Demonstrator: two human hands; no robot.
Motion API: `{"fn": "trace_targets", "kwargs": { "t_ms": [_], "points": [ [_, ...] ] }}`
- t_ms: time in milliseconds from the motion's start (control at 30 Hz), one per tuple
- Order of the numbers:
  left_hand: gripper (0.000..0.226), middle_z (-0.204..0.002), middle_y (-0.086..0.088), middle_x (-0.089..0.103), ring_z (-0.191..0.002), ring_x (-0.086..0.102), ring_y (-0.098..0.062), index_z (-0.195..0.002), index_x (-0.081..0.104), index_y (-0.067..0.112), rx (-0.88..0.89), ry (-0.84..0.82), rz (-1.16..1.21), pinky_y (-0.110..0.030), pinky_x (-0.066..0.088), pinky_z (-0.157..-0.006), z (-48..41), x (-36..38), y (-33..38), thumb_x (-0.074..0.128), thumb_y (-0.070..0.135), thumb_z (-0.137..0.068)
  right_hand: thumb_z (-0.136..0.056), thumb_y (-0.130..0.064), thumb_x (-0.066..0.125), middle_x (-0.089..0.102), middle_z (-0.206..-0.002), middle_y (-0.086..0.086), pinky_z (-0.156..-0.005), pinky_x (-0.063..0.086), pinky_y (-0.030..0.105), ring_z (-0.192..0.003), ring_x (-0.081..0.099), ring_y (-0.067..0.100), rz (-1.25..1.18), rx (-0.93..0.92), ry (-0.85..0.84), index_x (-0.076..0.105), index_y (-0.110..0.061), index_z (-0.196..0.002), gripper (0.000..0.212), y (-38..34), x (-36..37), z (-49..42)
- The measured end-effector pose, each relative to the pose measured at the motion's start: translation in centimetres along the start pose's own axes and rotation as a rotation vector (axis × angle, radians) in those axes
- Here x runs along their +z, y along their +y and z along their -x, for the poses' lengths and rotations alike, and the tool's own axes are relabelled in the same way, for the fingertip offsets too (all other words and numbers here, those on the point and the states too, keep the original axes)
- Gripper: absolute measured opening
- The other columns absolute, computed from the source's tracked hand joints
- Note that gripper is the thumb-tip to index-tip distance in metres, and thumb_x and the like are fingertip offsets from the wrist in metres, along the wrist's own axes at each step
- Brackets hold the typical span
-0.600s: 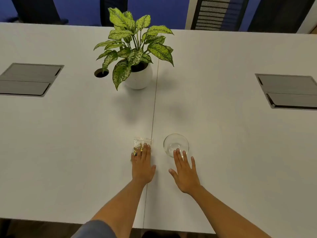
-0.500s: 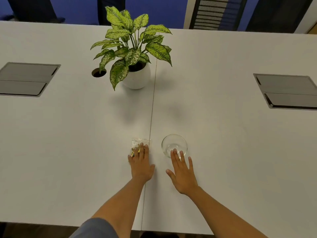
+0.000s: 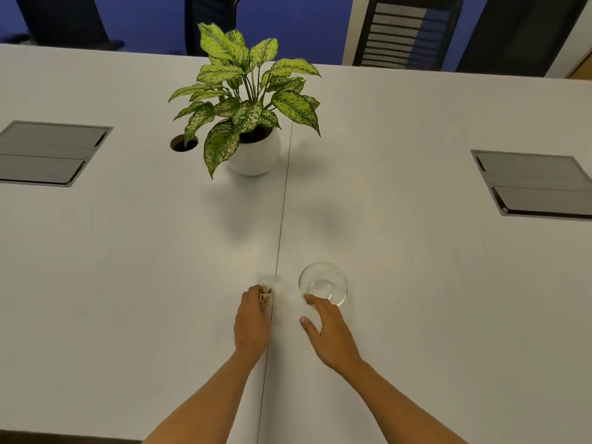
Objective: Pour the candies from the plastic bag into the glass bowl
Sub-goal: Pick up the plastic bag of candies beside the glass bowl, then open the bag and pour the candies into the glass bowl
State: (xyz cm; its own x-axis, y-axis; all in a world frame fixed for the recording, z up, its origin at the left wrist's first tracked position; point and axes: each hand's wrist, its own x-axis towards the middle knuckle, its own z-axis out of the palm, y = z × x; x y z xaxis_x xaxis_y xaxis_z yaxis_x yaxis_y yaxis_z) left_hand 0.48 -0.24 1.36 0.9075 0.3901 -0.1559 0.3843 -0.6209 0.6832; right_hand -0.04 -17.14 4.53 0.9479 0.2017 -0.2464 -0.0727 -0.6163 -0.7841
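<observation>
On the bench (image 3: 128,283), our left hand (image 3: 253,318) has closed around the plastic bag (image 3: 268,283); our right hand (image 3: 326,331), fingers loose, now touches the glass bowl (image 3: 323,283), so pouring comes next.

I have only one view, from the head camera. It looks forward and steeply down on the white table (image 3: 416,283), hands close below, chairs (image 3: 407,33) at the far edge.

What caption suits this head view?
Left hand grasping the candy bag; right hand reaching the empty glass bowl.
</observation>
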Motion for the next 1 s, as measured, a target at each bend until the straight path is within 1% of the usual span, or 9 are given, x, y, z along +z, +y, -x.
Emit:
{"fn": "trace_targets", "kwargs": {
  "t_ms": [67, 133, 233, 333, 467, 567, 733, 867, 1000],
  "points": [
    [0.025, -0.112, 0.004, 0.065, -0.093, 0.062, -0.015, -0.121, 0.054, 0.021, -0.006, 0.041, 0.196, -0.026, 0.046, -0.077, 0.5, -0.7, 1.5, 0.05, 0.013, -0.097, -0.093, -0.037, 0.057, 0.066, -0.112, -0.004, -0.07, 0.053, 0.019, -0.088, 0.062, 0.006, -0.315, 0.207, 0.025, 0.057, -0.035, -0.113, 0.02, -2.3, -1.1, -0.5],
    [0.025, -0.107, 0.017, 0.066, -0.096, 0.064, -0.007, -0.116, 0.056, 0.031, 0.037, 0.032, 0.34, -0.021, 0.051, -0.079, 1.1, -1.3, 3.5, 0.056, 0.016, -0.095, -0.092, -0.041, 0.057, 0.07, -0.099, 0.004, -0.057, 0.055, 0.02, -0.076, 0.066, 0.013, -0.5, 0.332, 0.057, 0.063, -0.028, -0.104, 0.019, -4.2, -2.3, -1.4],
    [0.031, -0.1, 0.026, 0.067, -0.094, 0.066, 0.002, -0.108, 0.059, 0.042, 0.149, 0.014, 0.427, -0.013, 0.054, -0.077, 2.0, -1.9, 5.6, 0.065, 0.017, -0.091, -0.091, -0.052, 0.053, 0.07, -0.099, 0.005, -0.059, 0.058, 0.025, -0.086, 0.069, 0.021, -0.685, 0.397, 0.092, 0.063, -0.02, -0.107, 0.037, -6.6, -4.1, -2.4],
    [0.033, -0.104, 0.02, 0.07, -0.097, 0.067, -0.001, -0.112, 0.063, 0.033, 0.291, 0.032, 0.438, -0.012, 0.053, -0.083, 2.6, -2.3, 6.4, 0.067, 0.011, -0.088, -0.088, -0.052, 0.058, 0.072, -0.097, 0.003, -0.059, 0.058, 0.025, -0.089, 0.07, 0.022, -0.743, 0.378, 0.134, 0.066, -0.022, -0.098, 0.033, -8.2, -5.8, -2.9],
    [0.038, -0.107, 0.024, 0.063, -0.101, 0.063, 0.001, -0.115, 0.06, 0.028, 0.401, 0.039, 0.425, -0.007, 0.048, -0.083, 3.0, -3.3, 7.2, 0.065, 0.002, -0.088, -0.086, -0.027, 0.068, 0.076, -0.09, 0.003, -0.058, 0.057, 0.021, -0.082, 0.073, 0.019, -0.638, 0.279, 0.15, 0.073, -0.019, -0.089, 0.01, -8.5, -7.6, -2.7],
    [0.051, -0.112, 0.026, 0.057, -0.104, 0.059, 0.002, -0.115, 0.052, 0.045, 0.438, -0.062, 0.376, -0.005, 0.045, -0.082, 3.3, -4.3, 7.8, 0.068, 0.006, -0.085, -0.087, -0.018, 0.068, 0.077, -0.084, 0.005, -0.059, 0.057, 0.02, -0.075, 0.074, 0.016, -0.605, 0.255, 0.12, 0.076, -0.015, -0.09, 0.008, -8.4, -8.6, -2.4],
    [0.056, -0.123, 0.041, 0.047, -0.116, 0.042, 0.02, -0.124, 0.045, 0.054, 0.244, -0.397, 0.39, -0.007, 0.036, -0.084, 4.3, -5.5, 8.8, 0.073, 0.053, -0.075, -0.086, -0.011, 0.069, 0.078, -0.087, 0.006, -0.066, 0.06, 0.028, -0.079, 0.074, 0.018, -0.607, 0.251, 0.094, 0.077, -0.015, -0.088, 0.009, -8.4, -8.8, -1.3],
    [0.023, -0.112, 0.012, 0.068, -0.101, 0.065, -0.01, -0.109, 0.065, 0.039, 0.023, -0.253, 0.594, -0.017, 0.052, -0.075, 4.3, -6.5, 10.9, 0.065, 0.044, -0.086, -0.082, -0.011, 0.074, 0.078, -0.083, 0.005, -0.067, 0.062, 0.032, -0.077, 0.075, 0.021, -0.601, 0.231, 0.148, 0.079, -0.021, -0.081, 0.011, -8.6, -8.7, -0.3],
    [0.034, -0.089, -0.004, 0.078, -0.08, 0.076, -0.017, -0.1, 0.074, 0.017, -0.133, -0.287, 0.742, -0.031, 0.062, -0.076, 3.9, -7.3, 12.5, 0.07, 0.046, -0.083, -0.076, -0.02, 0.08, 0.077, -0.073, -0.004, -0.055, 0.057, 0.021, -0.07, 0.074, 0.013, -0.546, 0.182, 0.197, 0.078, -0.03, -0.07, 0.011, -9.1, -8.0, 0.5]
  ]
}}
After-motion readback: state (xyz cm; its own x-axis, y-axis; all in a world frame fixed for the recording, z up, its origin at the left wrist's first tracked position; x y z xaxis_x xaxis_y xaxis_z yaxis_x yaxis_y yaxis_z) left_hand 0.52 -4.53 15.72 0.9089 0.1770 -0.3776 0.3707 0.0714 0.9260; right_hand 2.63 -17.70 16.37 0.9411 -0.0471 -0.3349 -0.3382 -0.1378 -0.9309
